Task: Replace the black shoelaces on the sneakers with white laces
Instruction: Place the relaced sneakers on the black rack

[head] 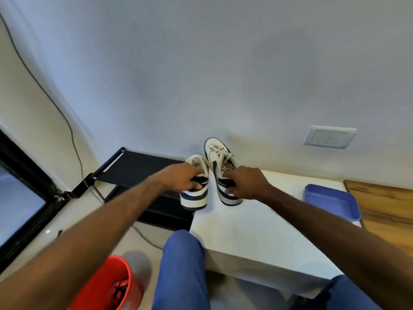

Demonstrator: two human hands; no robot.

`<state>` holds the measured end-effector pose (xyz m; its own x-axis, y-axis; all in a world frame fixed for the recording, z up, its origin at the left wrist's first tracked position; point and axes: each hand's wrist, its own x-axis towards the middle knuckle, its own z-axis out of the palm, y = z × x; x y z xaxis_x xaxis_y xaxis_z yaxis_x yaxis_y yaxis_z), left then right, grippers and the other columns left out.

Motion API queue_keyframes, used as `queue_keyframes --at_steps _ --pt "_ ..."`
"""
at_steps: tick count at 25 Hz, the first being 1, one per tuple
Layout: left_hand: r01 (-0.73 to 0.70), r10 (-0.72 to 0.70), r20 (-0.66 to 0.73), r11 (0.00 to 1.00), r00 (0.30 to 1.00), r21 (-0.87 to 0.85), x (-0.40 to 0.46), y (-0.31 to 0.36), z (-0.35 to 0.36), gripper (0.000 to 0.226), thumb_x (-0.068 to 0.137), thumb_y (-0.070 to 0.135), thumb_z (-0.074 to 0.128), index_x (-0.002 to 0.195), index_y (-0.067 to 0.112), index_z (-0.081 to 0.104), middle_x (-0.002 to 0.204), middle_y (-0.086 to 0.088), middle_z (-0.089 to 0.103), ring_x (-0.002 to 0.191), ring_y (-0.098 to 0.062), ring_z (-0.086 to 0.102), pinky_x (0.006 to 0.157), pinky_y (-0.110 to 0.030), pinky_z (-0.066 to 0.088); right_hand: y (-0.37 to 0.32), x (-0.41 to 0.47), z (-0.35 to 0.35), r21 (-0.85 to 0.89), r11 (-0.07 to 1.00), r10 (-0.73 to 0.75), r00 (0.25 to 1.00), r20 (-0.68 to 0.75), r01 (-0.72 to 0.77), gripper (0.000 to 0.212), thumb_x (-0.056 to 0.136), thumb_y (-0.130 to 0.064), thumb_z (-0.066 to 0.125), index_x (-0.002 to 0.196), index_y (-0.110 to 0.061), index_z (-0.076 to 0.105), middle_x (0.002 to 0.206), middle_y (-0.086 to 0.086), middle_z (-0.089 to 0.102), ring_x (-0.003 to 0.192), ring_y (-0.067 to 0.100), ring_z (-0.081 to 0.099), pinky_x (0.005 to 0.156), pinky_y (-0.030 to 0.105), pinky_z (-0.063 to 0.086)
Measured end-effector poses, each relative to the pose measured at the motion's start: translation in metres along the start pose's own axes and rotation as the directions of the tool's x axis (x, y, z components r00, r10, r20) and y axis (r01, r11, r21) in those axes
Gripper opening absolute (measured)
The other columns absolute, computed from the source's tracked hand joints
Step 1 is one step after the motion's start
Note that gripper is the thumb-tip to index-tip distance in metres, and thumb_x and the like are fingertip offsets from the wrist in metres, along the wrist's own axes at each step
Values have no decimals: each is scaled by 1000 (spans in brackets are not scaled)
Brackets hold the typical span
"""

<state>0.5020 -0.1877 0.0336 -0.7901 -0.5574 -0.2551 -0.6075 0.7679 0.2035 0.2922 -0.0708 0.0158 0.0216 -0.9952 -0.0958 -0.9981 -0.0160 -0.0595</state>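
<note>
Both hands grip sneakers: left hand (pixel 182 178) one (pixel 196 186), right hand (pixel 247 183) other (pixel 220 166), fingers partly hidden

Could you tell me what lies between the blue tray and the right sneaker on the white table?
Only the right forearm crosses there above bare white table, in the head view.

A: Pale blue-grey wall (pixel 201 63) fills the top of the view, a white switch plate (pixel 329 136) low on its right.

B: White tabletop (pixel 257 231) below it, wood surface (pixel 384 204) alongside. Left?

A: Black-framed window (pixel 20 198), perhaps a glass door, with a thin cable (pixel 44 90) trailing down to the pale floor (pixel 73 222).
</note>
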Motion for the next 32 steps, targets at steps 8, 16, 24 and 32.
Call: queue_keyframes --at_steps 8,16,24,32 --pt "213 -213 -3 976 977 44 -146 -144 8 31 96 40 63 120 21 60 106 -1 70 98 -21 65 84 -34 47 -192 100 7 210 947 -256 966 39 243 47 83 -56 71 119 -28 63 120 0 68 113 28 64 81 37 46" --pt "301 -302 88 953 949 29 -197 -205 138 27 98 32 56 125 31 54 105 7 64 97 -12 60 69 -25 36 -295 121 107 114 904 -427 881 203 412 38 88 -48 71 108 -16 66 110 7 70 105 29 65 74 35 45" --pt "262 -263 5 963 965 59 -206 -231 163 25 102 33 51 125 26 55 114 4 63 102 -15 60 69 -26 39 -309 117 132 122 881 -473 862 181 457 35 94 -44 65 109 -12 65 105 11 69 100 33 66 71 36 42" --pt "238 -241 52 970 969 52 -216 -235 182 31 102 34 52 131 26 53 111 3 61 93 -9 55 70 -22 37 -319 117 147 267 930 -323 906 273 252 43 88 -48 71 114 -14 67 110 10 70 105 31 65 79 36 47"
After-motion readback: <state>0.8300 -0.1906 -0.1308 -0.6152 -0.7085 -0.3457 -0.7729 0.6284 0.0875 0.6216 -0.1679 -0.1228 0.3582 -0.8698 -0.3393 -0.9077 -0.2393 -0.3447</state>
